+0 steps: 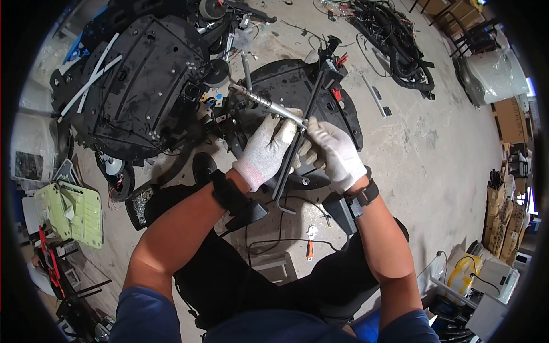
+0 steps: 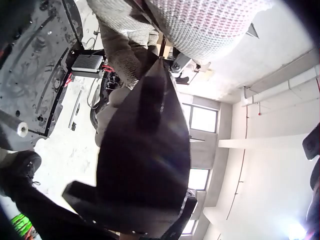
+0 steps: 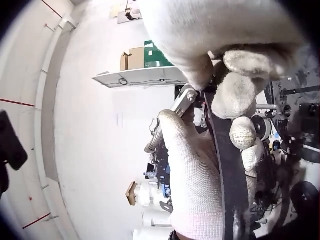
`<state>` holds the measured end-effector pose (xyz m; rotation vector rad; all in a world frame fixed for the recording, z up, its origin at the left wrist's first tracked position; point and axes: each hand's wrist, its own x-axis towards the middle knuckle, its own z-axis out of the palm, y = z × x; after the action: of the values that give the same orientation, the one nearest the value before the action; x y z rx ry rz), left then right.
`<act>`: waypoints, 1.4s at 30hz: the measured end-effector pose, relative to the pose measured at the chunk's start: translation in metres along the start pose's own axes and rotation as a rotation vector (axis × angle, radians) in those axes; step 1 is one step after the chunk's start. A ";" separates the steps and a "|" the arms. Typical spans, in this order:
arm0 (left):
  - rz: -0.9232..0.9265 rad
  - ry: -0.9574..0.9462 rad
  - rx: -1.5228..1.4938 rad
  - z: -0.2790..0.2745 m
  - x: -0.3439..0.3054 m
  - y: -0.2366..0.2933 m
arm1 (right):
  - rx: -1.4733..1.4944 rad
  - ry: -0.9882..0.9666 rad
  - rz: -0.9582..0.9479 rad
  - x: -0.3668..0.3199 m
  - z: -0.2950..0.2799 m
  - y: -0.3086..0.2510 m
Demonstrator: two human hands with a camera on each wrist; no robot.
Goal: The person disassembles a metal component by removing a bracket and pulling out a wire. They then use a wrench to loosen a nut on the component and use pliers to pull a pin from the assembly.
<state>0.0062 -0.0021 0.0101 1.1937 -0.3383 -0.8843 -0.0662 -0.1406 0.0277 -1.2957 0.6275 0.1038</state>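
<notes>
My gloved left hand (image 1: 269, 146) grips a long black metal bar (image 1: 284, 166), its fingers wrapped round the far side. Across that hand lies a silver spring strut (image 1: 257, 100), its coil pointing up and left. One end of the strut meets the bar, where a bolt (image 3: 191, 95) shows in the right wrist view. At this joint my gloved right hand (image 1: 337, 151) pinches with thumb and curled fingers; what sits between the fingertips is hidden. In the left wrist view the black bar (image 2: 150, 150) fills the middle and covers most of the handwork.
Below the hands stands a round black base (image 1: 280, 80), with a larger black base (image 1: 146, 86) to its left. An orange-handled adjustable wrench (image 1: 310, 243) lies on the floor between my legs. Bundled cables (image 1: 394, 43) are at the back right. A green plastic case (image 1: 71, 211) is at left.
</notes>
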 end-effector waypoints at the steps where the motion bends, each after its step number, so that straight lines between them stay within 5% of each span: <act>1: -0.018 0.010 0.011 0.001 0.000 0.002 | -0.003 0.042 0.030 -0.002 0.001 -0.004; 8: -0.025 0.008 0.058 0.000 -0.002 -0.004 | 0.020 -0.050 -0.005 0.007 -0.007 0.013; 14: 0.069 0.023 0.137 0.001 0.000 -0.004 | -0.138 0.074 0.074 0.003 -0.001 0.002; 16: 0.045 0.022 0.154 0.001 -0.001 -0.002 | 0.032 -0.065 -0.033 0.009 -0.004 0.016; 23: 0.015 0.019 0.053 0.003 0.000 -0.002 | -0.036 -0.022 -0.085 0.004 -0.003 0.011; 25: 0.016 0.010 0.042 0.001 0.001 -0.004 | -0.048 -0.012 0.042 -0.004 0.001 -0.005; 34: -0.014 0.028 0.078 0.002 -0.002 -0.001 | -0.109 0.029 -0.064 0.007 -0.003 0.011; 42: 0.038 -0.009 0.035 0.003 -0.001 -0.005 | 0.079 -0.015 0.036 0.006 -0.004 0.015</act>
<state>0.0014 -0.0037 0.0072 1.2125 -0.3845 -0.8538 -0.0687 -0.1417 0.0113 -1.2066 0.6365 0.1175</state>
